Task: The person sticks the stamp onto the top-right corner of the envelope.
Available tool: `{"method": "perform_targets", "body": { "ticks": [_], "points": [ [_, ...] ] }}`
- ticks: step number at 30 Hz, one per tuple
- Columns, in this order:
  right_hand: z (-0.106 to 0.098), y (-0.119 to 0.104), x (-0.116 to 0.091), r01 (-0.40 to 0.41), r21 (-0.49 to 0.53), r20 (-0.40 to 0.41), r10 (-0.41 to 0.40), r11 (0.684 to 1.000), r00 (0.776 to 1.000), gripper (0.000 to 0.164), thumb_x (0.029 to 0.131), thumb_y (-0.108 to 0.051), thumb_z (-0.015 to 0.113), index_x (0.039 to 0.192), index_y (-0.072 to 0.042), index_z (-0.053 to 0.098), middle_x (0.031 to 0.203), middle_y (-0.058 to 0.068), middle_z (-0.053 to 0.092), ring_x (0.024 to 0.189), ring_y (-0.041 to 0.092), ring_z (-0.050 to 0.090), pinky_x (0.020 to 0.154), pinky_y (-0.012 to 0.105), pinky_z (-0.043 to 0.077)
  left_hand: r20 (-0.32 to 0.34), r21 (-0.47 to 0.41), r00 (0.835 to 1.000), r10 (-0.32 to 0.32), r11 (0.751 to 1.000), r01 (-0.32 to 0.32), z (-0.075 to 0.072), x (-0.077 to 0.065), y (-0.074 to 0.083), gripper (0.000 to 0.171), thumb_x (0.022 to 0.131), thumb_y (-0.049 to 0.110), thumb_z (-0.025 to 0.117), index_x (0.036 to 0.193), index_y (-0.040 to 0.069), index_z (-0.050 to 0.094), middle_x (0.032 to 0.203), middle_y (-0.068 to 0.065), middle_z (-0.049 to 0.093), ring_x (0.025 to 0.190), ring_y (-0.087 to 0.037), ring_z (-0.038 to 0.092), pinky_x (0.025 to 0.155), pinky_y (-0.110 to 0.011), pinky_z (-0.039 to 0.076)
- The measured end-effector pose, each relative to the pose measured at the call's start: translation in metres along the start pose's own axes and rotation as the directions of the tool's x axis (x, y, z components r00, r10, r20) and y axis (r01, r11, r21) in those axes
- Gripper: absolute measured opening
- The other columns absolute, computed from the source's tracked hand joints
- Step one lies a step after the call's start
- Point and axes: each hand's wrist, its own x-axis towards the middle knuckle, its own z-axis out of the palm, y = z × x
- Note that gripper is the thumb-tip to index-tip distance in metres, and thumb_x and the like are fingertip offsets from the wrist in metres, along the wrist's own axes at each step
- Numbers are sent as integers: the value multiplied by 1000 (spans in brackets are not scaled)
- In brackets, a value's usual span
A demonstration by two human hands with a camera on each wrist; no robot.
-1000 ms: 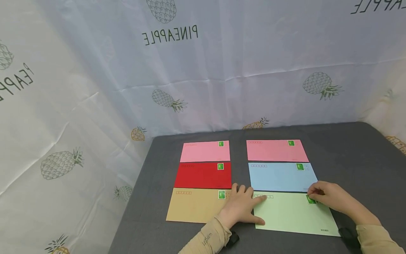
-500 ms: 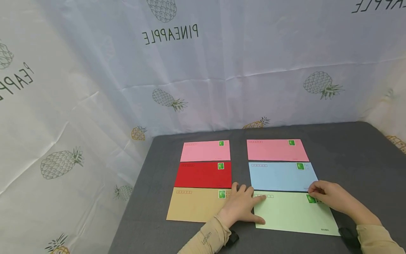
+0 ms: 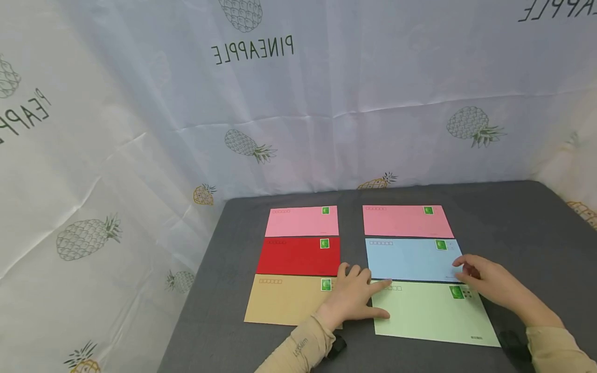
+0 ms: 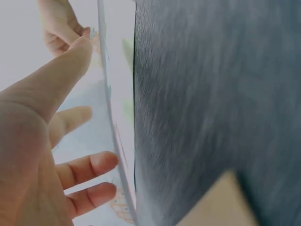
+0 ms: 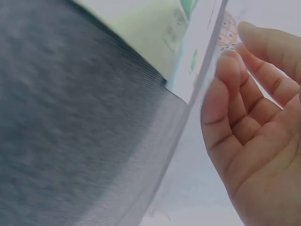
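A light green envelope point(image 3: 429, 316) lies flat at the front right of the grey table, a green stamp point(image 3: 456, 292) at its upper right corner. My right hand point(image 3: 496, 285) is beside that corner, over the edge of the blue envelope point(image 3: 406, 261); its fingers are loosely bent. Nothing shows between thumb and fingers of the right hand point(image 5: 258, 127) in its wrist view. With fingers spread, my left hand point(image 3: 347, 298) is over the gap between the green envelope and the tan envelope point(image 3: 284, 301). Whether its fingertips touch paper, I cannot tell.
Behind the tan envelope lie a red envelope point(image 3: 291, 258) and a pink envelope point(image 3: 298, 223). Another pink envelope point(image 3: 401, 221) is behind the blue one. Each bears a green stamp. A pineapple-print curtain point(image 3: 326, 150) hangs along the back and left of the table.
My right hand has let go of the stamp corner and moved slightly up and away, uncovering printed marks beside the stamp. My left hand has shifted a little upward.
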Motion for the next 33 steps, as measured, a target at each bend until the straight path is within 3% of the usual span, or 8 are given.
{"method": "perform_targets", "body": {
  "ticks": [5, 8, 16, 19, 23, 28, 33],
  "points": [
    [-12, -2, 5, 47, -10, -57, -48, 999, 997, 25, 87, -19, 65, 105, -3, 61, 77, -4, 52, 63, -3, 37, 54, 21, 35, -109, 37, 994, 7, 999, -3, -5, 2, -13, 66, 79, 72, 48, 137, 42, 42, 88, 10, 46, 78, -5, 31, 90, -39, 29],
    [-19, -2, 7, 53, -30, -85, -55, 998, 995, 22, 87, -19, 65, 103, -4, 63, 78, -3, 54, 64, -3, 37, 54, 21, 37, -141, 28, 990, 7, 1000, -3, -10, 2, -23, 63, 81, 69, 48, 137, 40, 43, 90, 9, 46, 80, -6, 33, 89, -41, 30],
    [-41, -1, 16, 91, -94, -198, -109, 991, 974, 23, 85, -23, 67, 100, -6, 64, 91, 4, 62, 75, -14, 38, 61, 20, 44, -133, -13, 990, -45, 999, 44, -26, -1, -59, 62, 84, 68, 45, 139, 40, 39, 124, 3, 50, 112, -15, 47, 99, -47, 31],
    [-47, -1, 18, 118, -134, -255, -150, 984, 955, 27, 85, -24, 67, 104, -5, 63, 96, 8, 61, 82, -4, 45, 68, 30, 45, -107, -46, 991, -83, 996, 78, -32, -6, -75, 64, 85, 69, 43, 141, 40, 36, 133, 1, 46, 118, -18, 45, 99, -46, 30],
    [-54, 0, 23, 147, -139, -289, -183, 979, 940, 37, 87, -24, 65, 114, 0, 58, 107, 15, 57, 95, 25, 48, 74, 46, 41, -80, -122, 988, -134, 985, 123, -38, -15, -97, 65, 86, 67, 43, 143, 40, 31, 143, -1, 39, 126, -22, 41, 100, -48, 29],
    [-59, 7, 30, 180, -126, -313, -211, 976, 926, 54, 86, -22, 66, 130, 3, 47, 119, 24, 51, 103, 38, 45, 76, 52, 37, -78, -190, 977, -199, 965, 182, -41, -27, -128, 65, 87, 64, 43, 145, 39, 26, 150, -3, 31, 132, -28, 34, 102, -52, 24],
    [-63, 19, 36, 183, -127, -340, -216, 975, 916, 70, 84, -23, 68, 144, -9, 34, 128, 31, 44, 111, 47, 39, 84, 57, 30, -93, -225, 956, -278, 941, 252, -42, -40, -157, 66, 88, 61, 44, 147, 38, 23, 153, -3, 25, 137, -30, 26, 107, -57, 15]
  ]
}}
